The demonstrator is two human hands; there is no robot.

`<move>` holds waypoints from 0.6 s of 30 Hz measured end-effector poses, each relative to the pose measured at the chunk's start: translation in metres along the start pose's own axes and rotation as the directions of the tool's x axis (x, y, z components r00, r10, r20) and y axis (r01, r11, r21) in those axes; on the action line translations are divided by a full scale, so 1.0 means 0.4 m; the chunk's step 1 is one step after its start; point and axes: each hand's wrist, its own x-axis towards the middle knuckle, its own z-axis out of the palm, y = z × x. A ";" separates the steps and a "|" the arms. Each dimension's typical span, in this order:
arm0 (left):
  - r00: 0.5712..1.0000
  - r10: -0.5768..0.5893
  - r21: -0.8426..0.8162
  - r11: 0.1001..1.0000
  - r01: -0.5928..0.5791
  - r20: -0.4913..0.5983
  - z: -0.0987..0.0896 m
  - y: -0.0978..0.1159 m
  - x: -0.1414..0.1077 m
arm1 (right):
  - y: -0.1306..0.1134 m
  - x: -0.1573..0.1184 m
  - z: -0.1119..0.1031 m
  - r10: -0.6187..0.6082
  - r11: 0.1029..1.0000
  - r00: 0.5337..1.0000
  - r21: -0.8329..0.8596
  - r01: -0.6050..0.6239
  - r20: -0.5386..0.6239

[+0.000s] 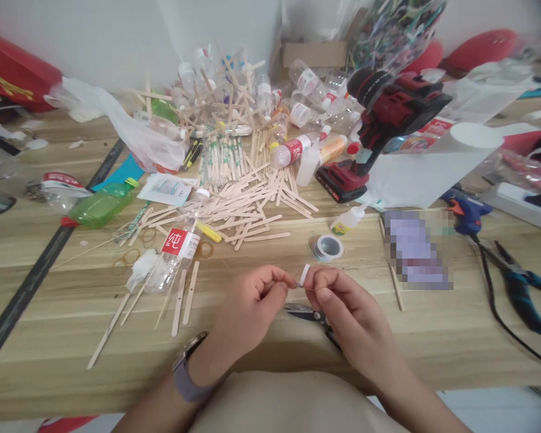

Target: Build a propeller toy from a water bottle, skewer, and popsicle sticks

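My left hand (256,304), with a watch on its wrist, is closed in a pinch near the table's front edge; what its fingertips hold is too small to name. Facing it, my right hand (349,310) pinches a small white disc, seen edge-on (304,275). The fingertips of both hands almost meet beside the disc. Scissors (304,313) lie on the table partly under my hands. Just beyond them sits a spool of grey wire (328,247).
Wooden sticks (252,210) are heaped in the middle. A clear bottle (175,252) and green bottle (103,204) lie left. A red drill (379,126), glue bottle (348,220), blue glue gun (466,213) and pliers (518,288) are right, with plastic bottles piled behind.
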 end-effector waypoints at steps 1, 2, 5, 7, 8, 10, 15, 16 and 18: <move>1.000 0.005 0.007 1.000 -0.005 0.001 0.000 0.000 -0.001 | 0.002 0.001 0.004 0.064 0.992 0.998 0.110 -0.063 -0.005; 1.000 0.002 0.001 1.000 -0.002 0.006 0.001 0.000 -0.001 | 0.005 0.002 0.007 0.127 0.969 0.992 0.215 -0.122 -0.009; 0.996 -0.052 -0.103 0.993 0.060 0.072 0.003 -0.001 0.001 | 0.009 0.007 0.017 0.285 0.854 0.958 0.445 -0.268 0.030; 0.986 -0.092 -0.207 0.971 0.120 0.140 0.004 -0.002 0.004 | 0.013 0.010 0.021 0.329 0.780 0.940 0.536 -0.322 0.086; 0.981 -0.102 -0.252 0.957 0.142 0.165 0.004 -0.003 0.006 | 0.016 0.011 0.023 0.335 0.751 0.936 0.569 -0.335 0.108; 0.977 -0.105 -0.318 0.935 0.160 0.184 0.004 -0.005 0.009 | 0.024 0.015 0.026 0.333 0.711 0.934 0.616 -0.339 0.130; 0.971 -0.090 -0.432 0.884 0.180 0.220 0.000 -0.006 0.016 | 0.040 0.022 0.030 0.323 0.681 0.936 0.654 -0.330 0.137; 0.969 -0.087 -0.453 0.872 0.187 0.231 -0.002 -0.006 0.018 | 0.041 0.024 0.031 0.321 0.680 0.937 0.655 -0.328 0.136; 0.966 -0.088 -0.487 0.850 0.201 0.245 -0.004 -0.007 0.021 | 0.042 0.026 0.033 0.315 0.682 0.940 0.656 -0.322 0.133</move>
